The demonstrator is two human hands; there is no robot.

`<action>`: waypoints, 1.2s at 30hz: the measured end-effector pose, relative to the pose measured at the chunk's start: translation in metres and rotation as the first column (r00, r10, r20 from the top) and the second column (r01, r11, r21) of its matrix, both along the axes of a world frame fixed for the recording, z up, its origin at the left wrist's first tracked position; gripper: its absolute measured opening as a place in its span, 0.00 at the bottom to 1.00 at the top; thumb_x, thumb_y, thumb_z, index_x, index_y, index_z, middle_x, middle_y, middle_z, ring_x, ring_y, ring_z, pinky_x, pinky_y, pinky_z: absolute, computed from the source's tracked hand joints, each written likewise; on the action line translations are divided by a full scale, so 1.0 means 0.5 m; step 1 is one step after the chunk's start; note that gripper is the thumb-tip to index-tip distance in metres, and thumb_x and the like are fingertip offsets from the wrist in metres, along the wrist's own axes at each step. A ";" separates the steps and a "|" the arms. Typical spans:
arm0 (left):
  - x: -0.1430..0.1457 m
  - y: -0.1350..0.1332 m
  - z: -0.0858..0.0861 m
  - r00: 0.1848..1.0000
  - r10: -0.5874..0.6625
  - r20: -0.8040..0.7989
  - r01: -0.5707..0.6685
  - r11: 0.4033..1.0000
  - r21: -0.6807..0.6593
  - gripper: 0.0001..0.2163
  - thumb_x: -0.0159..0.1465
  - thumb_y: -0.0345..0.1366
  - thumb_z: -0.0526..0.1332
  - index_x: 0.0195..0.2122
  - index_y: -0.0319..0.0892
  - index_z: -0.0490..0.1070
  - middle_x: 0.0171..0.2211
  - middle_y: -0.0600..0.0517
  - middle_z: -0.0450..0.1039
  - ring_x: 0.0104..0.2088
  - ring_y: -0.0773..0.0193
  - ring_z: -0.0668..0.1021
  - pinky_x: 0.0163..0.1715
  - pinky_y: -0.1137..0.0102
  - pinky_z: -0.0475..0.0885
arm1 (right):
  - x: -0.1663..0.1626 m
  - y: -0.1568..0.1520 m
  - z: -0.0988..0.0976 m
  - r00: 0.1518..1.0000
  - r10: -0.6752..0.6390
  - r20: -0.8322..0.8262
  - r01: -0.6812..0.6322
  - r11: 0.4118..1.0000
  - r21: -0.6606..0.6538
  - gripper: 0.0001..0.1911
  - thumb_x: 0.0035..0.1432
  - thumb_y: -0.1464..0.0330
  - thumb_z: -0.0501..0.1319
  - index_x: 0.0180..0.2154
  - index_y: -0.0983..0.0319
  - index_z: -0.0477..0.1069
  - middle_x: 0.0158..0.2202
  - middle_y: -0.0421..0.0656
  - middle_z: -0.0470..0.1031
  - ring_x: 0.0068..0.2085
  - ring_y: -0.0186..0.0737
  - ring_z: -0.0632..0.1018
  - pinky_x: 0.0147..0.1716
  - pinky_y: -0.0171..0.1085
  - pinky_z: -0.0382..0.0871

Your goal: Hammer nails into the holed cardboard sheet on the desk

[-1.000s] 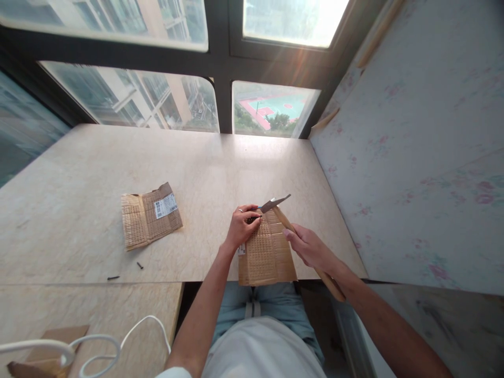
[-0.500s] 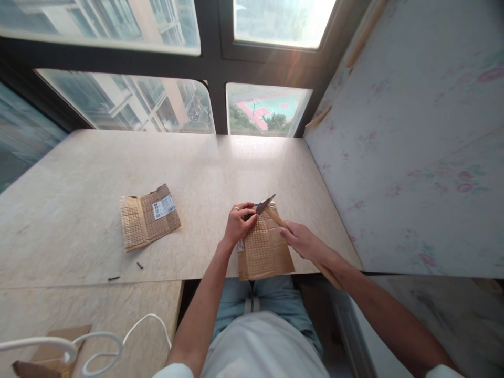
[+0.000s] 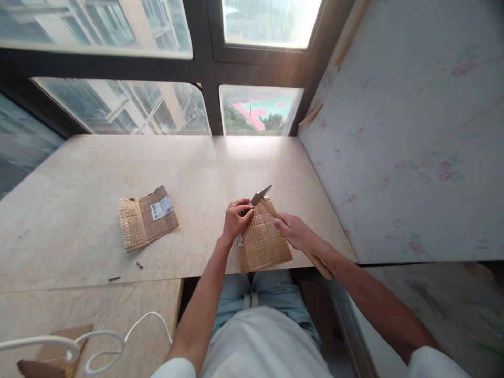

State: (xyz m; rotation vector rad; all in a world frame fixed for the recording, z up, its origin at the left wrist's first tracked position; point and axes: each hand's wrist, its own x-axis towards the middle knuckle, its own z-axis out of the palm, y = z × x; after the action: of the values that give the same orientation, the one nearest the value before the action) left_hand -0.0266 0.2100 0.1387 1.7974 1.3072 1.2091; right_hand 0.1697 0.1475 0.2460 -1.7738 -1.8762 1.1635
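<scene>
My right hand (image 3: 295,230) is wrapped round the wooden handle of a hammer (image 3: 260,195). Its metal head is just beyond the fingertips of my left hand (image 3: 237,216). A ring shows on one left finger. The left fingers are pinched together on something small and dark, mostly hidden by them. Beneath both hands lies a piece of corrugated cardboard (image 3: 264,241), reaching to the front edge of the counter (image 3: 205,178).
Another folded piece of cardboard (image 3: 147,220) with a white label lies to the left. Two dark screws, one (image 3: 139,265) nearer me than the cardboard, rest by the front edge. A white cable (image 3: 126,336) loops at lower left. Windows and a floral wall (image 3: 401,157) border the counter.
The hammer head has lifted slightly from the left fingertips. My left hand keeps its pinch over the cardboard. The whole view has shifted a little.
</scene>
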 end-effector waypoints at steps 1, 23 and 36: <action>0.000 0.001 0.001 1.000 -0.004 -0.004 0.004 1.000 0.002 0.03 0.58 0.35 0.66 0.33 0.44 0.79 0.45 0.47 0.78 0.49 0.55 0.75 0.52 0.55 0.71 | 0.000 -0.001 -0.003 1.000 -0.002 -0.001 0.002 1.000 0.001 0.14 0.65 0.61 0.50 0.32 0.61 0.66 0.19 0.37 0.65 0.19 0.33 0.68 0.17 0.30 0.57; -0.023 0.004 0.008 0.989 -0.124 0.081 0.129 0.990 -0.050 0.05 0.57 0.35 0.67 0.35 0.44 0.80 0.48 0.44 0.77 0.51 0.56 0.76 0.55 0.55 0.71 | 0.013 0.000 -0.015 0.992 -0.072 -0.099 0.061 0.992 -0.107 0.13 0.66 0.60 0.48 0.33 0.60 0.62 0.20 0.33 0.60 0.12 0.28 0.63 0.07 0.28 0.53; -0.027 0.005 0.000 0.988 -0.133 0.079 0.137 0.990 -0.046 0.04 0.57 0.33 0.67 0.34 0.43 0.79 0.49 0.43 0.77 0.52 0.55 0.76 0.55 0.54 0.70 | -0.004 -0.001 -0.032 0.994 -0.018 -0.108 0.000 0.987 -0.164 0.12 0.65 0.60 0.48 0.35 0.60 0.62 0.19 0.31 0.58 0.11 0.28 0.62 0.05 0.27 0.53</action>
State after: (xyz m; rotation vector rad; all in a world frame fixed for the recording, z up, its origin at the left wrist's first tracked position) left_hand -0.0399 0.2126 0.1388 1.7562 1.1444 1.1485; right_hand 0.1679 0.1469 0.2300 -1.7603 -1.7528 1.4172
